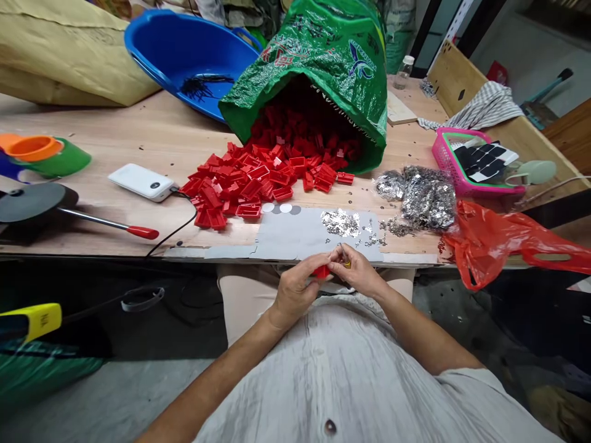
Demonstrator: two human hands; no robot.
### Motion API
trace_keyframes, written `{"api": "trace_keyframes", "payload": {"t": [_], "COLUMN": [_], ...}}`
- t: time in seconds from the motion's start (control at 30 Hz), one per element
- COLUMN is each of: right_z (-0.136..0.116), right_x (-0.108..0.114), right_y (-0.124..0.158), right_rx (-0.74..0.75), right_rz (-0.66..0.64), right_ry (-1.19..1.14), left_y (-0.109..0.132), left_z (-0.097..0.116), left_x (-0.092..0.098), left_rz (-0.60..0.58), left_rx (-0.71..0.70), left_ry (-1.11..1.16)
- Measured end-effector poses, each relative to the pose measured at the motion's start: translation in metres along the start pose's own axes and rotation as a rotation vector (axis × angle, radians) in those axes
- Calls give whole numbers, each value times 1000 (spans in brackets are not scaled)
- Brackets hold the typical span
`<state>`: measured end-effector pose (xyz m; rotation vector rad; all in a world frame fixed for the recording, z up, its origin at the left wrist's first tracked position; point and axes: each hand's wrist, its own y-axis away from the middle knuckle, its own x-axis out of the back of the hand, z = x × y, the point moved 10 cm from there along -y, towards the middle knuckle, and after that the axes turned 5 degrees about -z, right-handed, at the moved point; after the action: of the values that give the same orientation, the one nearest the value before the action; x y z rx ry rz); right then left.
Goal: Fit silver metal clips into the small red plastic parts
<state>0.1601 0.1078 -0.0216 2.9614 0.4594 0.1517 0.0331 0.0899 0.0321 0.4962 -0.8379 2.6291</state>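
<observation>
My left hand [298,286] is closed on a small red plastic box-shaped part [322,271], held just off the front table edge above my lap. Against it, my right hand [357,271] pinches a small tool [347,264] with a yellow part, mostly covered by the fingers, so its exact kind is unclear. Just beyond both hands, a grey sheet [290,237] lies on the table with a pile of small shiny metal pieces [340,223] on it. Further back, many red plastic parts [249,181] spill from a green woven sack [318,49].
A blue basin [152,46] stands behind at left, near a white power bank [141,181] with a cable. A red-handled lever tool [106,221] is at far left. Bagged metal pieces [427,197], a pink basket [446,154] and a red plastic bag [503,237] occupy the right.
</observation>
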Motion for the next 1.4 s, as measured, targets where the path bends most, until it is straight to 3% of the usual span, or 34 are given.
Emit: {"api": "trace_keyframes", "payload": {"t": [0.17, 0.23, 0.3, 0.43, 0.57, 0.67, 0.77, 0.93, 1.2, 1.3, 1.4], "right_z": [-20, -19, -14, -8, -13, -16, -19, -21, -30, -33, -36], "right_x": [62, 83, 92, 90, 88, 87, 82, 76, 69, 60, 50], "right_y": [7, 9, 7, 4, 3, 3, 2, 5, 5, 2, 0], "right_rx": [110, 73, 37, 36, 74, 80, 95, 144, 147, 142, 143], "right_rz": [300, 389, 390, 337, 358, 377, 370, 353, 342, 322, 299], "right_ry": [644, 864, 1001, 1090, 1072, 1013, 936, 814, 610, 532, 417], "left_y": [-22, -28, -31, -29, -30, -40, -50, -56, -65, -56, -43], "left_z": [-5, -10, -15, -20, -23, -22, -22, -24, -42, -59, -68], "left_x": [16, 18, 16, 8, 3, -14, -26, -26, 17, 31, 25], "left_rz": [55, 67, 49, 1, -44, -169, -239, -275, -61, 90, 127], "left_rx": [-24, -15, -10, 4, 14, -63, -154, -194, 49, 213, 304], "left_ry": [-130, -152, -181, -225, -343, -459, -462, -424, -268, -20, 262]}}
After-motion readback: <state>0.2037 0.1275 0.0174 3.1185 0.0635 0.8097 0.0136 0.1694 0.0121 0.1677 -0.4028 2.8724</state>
